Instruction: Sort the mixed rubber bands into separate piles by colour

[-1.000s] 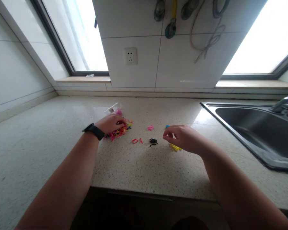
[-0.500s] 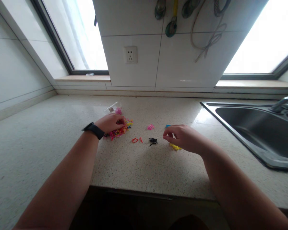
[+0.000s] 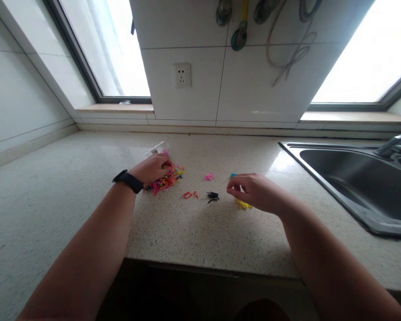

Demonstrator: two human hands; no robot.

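Note:
My left hand (image 3: 155, 167), a black watch on its wrist, is over a mixed pile of small coloured rubber bands (image 3: 169, 180). Its fingers are closed in a pinch, and whatever is between them is hidden. Loosely curled, my right hand (image 3: 250, 189) hovers with a gap behind its thumb; I see nothing in it. Partly under it lie yellow rubber bands (image 3: 243, 204), and a bit of blue (image 3: 233, 175) shows behind it. Between the hands are pink bands (image 3: 209, 177), black bands (image 3: 213, 196) and a red band (image 3: 187, 195) beside a smaller red piece (image 3: 195, 195).
A clear plastic bag (image 3: 157, 148) lies behind the mixed pile. To the right, a steel sink (image 3: 287, 147) with a tap (image 3: 396, 145) is set into the speckled counter (image 3: 194, 236). The tiled wall behind carries a socket (image 3: 182, 75), pipes and a tied cord (image 3: 296, 55).
My left hand has shifted slightly up and back over the pile, toward the bag. The right hand and the small groups of bands stay where they were.

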